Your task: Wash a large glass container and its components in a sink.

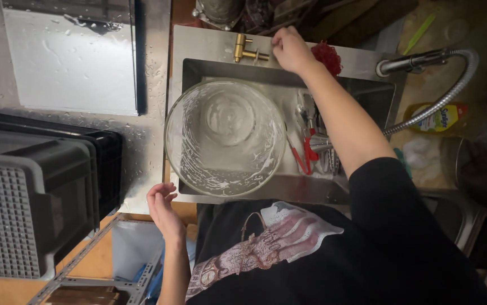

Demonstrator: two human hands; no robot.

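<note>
Here a big glass bowl [225, 137] streaked with suds fills the sink [367, 93], with cutlery [311, 135] just beside it. The right hand [290, 49] rests half-curled by the brass tap [245, 51] behind the bowl, near a red scrubber [327, 56]; the left hand [161, 203] hangs open, holding nothing, at the sink's front edge.

Grey slotted plastic crate [26, 212] at left, sitting against a black crate [105, 164] behind it. Wet steel bench [147, 85] beside them, beaded with water; a pale flat board [71, 62] lies on it. Flexible pull-out hose faucet [441, 85] arcs over the right corner of the basin. Yellow bottle of dish liquid [441, 117] lies past the hose. Utensils with red handles [308, 148] heaped in the basin's right part; exact kinds hard to tell. Green stick-like item [421, 33] at top right. Dark round pot [480, 169], possibly, at far right.
</note>
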